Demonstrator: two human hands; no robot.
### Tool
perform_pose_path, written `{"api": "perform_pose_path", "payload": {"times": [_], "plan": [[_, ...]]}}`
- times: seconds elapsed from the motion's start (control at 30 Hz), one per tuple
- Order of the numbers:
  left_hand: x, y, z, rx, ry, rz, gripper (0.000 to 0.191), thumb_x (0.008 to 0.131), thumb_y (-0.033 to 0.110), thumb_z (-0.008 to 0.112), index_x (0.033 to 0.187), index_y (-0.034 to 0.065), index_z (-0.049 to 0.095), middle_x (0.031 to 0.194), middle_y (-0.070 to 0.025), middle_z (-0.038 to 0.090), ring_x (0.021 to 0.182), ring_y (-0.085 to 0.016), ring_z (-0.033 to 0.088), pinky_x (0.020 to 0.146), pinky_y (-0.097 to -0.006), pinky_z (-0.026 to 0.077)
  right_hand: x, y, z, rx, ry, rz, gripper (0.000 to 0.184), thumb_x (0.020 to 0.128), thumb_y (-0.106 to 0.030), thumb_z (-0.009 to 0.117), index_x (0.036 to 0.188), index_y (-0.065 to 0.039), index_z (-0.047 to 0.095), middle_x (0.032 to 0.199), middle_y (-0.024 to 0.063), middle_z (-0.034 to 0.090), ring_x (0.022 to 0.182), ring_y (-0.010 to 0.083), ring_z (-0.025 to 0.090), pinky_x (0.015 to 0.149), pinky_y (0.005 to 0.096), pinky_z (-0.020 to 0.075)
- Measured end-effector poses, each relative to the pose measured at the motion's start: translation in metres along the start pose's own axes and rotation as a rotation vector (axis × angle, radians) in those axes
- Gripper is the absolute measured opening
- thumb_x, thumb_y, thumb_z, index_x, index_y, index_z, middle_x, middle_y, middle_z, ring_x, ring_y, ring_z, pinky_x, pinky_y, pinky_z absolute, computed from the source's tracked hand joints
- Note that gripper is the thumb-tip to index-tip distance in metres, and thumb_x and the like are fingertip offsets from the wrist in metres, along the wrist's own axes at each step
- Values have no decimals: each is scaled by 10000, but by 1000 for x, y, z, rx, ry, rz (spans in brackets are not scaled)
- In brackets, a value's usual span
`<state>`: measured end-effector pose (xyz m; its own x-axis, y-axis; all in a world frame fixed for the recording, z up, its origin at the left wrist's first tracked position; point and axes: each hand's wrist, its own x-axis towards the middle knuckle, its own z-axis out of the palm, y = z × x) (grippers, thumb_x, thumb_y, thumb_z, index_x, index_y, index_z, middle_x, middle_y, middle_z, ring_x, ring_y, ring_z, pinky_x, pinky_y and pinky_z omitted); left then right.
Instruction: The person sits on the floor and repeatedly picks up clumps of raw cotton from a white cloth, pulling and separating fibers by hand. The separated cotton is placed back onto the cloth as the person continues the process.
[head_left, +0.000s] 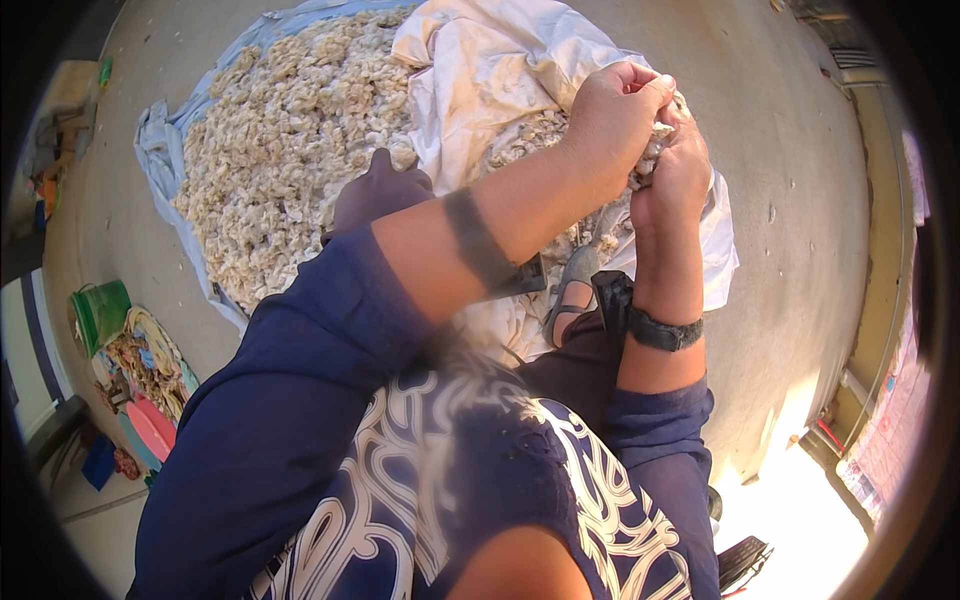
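My left hand (615, 109) reaches across to the upper right, its thumb and fingers pinched against a matted clump of off-white raw fibre (646, 166). Cupped around the other side of that clump is my right hand (677, 169). The two hands nearly meet, and their fingers hide part of the clump. Below them, more loose fibre (525, 139) lies on a crumpled white cloth (480, 97). A large heap of the same tufts (292, 142) spreads to the left on a pale blue cloth (157, 150). Whether the fibre is wool or cotton I cannot tell.
My grey shoe (579, 270) stands by the white cloth. To the left are a green bucket (109, 315), a pile of coloured cloths (146, 345) and a pink basin (150, 427). A wall (874, 225) with pipes bounds the concrete floor (780, 150) on the right.
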<state>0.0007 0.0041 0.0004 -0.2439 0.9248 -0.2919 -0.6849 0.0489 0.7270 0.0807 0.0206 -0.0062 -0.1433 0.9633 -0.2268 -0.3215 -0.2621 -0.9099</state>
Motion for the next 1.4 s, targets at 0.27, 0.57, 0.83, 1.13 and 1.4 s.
{"api": "perform_pose_path", "payload": {"times": [0.27,0.57,0.83,1.13,1.4], "plan": [[-2,-2,2,52,-13,-20,127,960,123,604,991,5,641,909,-54,661,800,-121,611,691,-279,501,3,8,-7,-70,-25,19,280,1030,-215,475,1167,-10,607,1055,72,655,910,147,640,771,284,536],[0,-11,3,-127,35,-76,239,1026,193,515,978,-17,620,922,-68,631,820,-138,589,726,-297,504,3,11,-6,178,24,50,221,1001,-149,497,1148,-19,596,1058,68,649,940,160,636,832,305,531],[-1,-7,9,-370,73,-124,348,1043,324,495,863,28,526,799,-58,560,675,-152,579,627,-293,539,0,5,-3,243,52,46,168,968,-133,498,996,-11,612,1105,117,650,1002,227,639,918,361,518],[-2,-13,10,-388,195,-32,327,1056,338,443,957,46,552,910,-78,611,798,-168,635,703,-305,553,-7,3,7,174,185,-95,243,1000,-156,402,1080,-4,574,1101,143,620,1043,275,628,923,378,531],[-15,-30,16,-148,67,-79,354,1048,373,439,1136,59,578,1058,-69,633,946,-163,616,826,-307,512,0,2,-11,201,146,-71,294,999,-147,389,1167,0,581,1138,146,610,1041,262,626,928,379,523]]}}
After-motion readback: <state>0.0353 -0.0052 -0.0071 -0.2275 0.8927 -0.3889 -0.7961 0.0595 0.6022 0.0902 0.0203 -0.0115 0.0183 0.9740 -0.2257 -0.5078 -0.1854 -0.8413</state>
